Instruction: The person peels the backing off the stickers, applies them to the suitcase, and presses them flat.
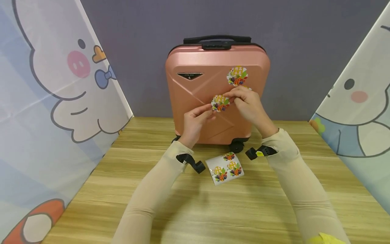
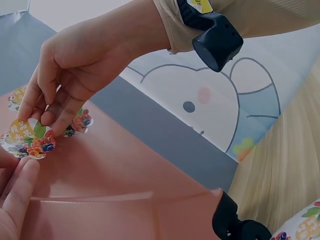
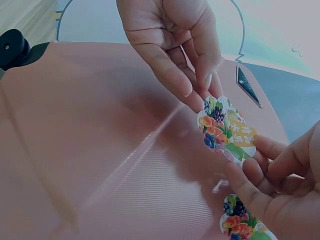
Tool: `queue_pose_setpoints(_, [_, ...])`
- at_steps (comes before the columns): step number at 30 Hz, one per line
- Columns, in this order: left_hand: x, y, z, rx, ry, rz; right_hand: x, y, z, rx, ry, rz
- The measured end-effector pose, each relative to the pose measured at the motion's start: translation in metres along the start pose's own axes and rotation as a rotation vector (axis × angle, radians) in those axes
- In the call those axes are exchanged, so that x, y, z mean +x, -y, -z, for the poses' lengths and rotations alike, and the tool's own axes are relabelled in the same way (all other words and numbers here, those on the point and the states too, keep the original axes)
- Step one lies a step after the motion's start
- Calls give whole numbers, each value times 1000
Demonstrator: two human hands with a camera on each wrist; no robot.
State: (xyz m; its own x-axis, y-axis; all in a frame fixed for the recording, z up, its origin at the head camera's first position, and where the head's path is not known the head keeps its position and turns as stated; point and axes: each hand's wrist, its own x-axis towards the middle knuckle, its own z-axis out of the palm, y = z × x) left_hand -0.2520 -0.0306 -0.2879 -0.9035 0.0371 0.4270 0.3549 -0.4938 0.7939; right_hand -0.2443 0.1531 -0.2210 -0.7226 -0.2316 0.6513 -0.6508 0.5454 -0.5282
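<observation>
A round fruit-print sticker [image 1: 220,103] is held up in front of the pink suitcase [image 1: 195,125]. At its left edge, my left hand [image 1: 196,120] pinches it with the fingertips. My right hand [image 1: 247,103] pinches the upper right edge between thumb and fingers. The right wrist view shows the sticker [image 3: 225,131] stretched between both hands, close over the ribbed shell. Another fruit sticker [image 1: 237,76] lies on the suitcase's upper right. Part of a further one [image 2: 16,98] peeks out beside the right hand, mostly hidden by it.
A white sticker sheet [image 1: 217,163] with three fruit stickers lies on the wooden table [image 1: 189,210] before the suitcase. The suitcase stands upright on black wheels [image 1: 236,145] against a grey back panel [image 1: 134,67]. Cartoon-printed cloths [image 1: 39,101] flank both sides.
</observation>
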Motion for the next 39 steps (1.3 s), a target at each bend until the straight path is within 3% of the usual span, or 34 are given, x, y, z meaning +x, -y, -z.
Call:
queue_pose_setpoints(13, [5,-4,-4,-10,-4,-5,8,13,-1,-65,-30,57])
queue_pose_setpoints(30, [6,-4,-6,3,9,21,3,15,-5,-191,81,75])
queue_pose_setpoints(39, [5,-6,-5,30,15,16,-5,14,-5,-234,-15,145])
